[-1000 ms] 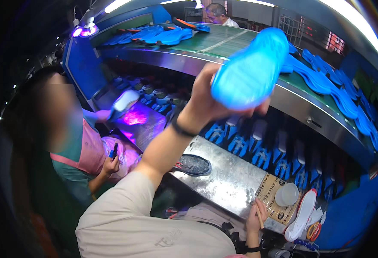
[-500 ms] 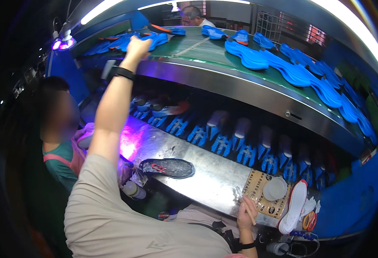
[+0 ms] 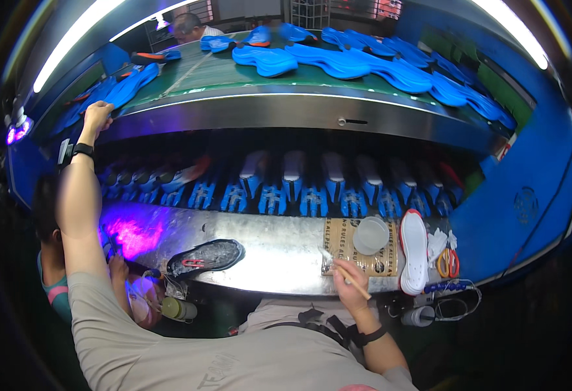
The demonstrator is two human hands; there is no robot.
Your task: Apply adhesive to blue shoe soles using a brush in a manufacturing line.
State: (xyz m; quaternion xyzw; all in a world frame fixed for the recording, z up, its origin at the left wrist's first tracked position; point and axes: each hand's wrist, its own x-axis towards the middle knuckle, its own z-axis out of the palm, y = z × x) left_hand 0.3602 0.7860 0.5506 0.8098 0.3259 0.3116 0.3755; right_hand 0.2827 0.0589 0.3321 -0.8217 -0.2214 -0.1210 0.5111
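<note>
My left arm stretches up to the far left. My left hand (image 3: 97, 117) is closed at the front edge of the upper green conveyor belt (image 3: 168, 96), beside the end of a blue shoe sole (image 3: 133, 88); what its fingers hold, if anything, is hidden. Low over the metal bench (image 3: 273, 244), my right hand (image 3: 351, 287) grips a brush (image 3: 353, 284) by its wooden handle, bristles pointing away from me. A pale round tub (image 3: 371, 236) rests on brown printed cardboard (image 3: 338, 238) just beyond it. Bottom up on the bench, left of centre, lies a dark shoe upper (image 3: 217, 254) with a red piece on its underside.
Several blue soles (image 3: 338, 62) line the upper belt. Beneath it runs a row of blue holders (image 3: 273, 195). A white sole with red rim (image 3: 414, 254), white scraps (image 3: 436, 244) and orange-handled scissors (image 3: 453, 264) lie at right. A co-worker (image 3: 55, 260) sits at left; another person (image 3: 191, 29) is behind the belt.
The view has swung to the right. My left hand has drawn back from among the blue soles to the belt's front edge, its fingers now curled. The brush stays in my right hand.
</note>
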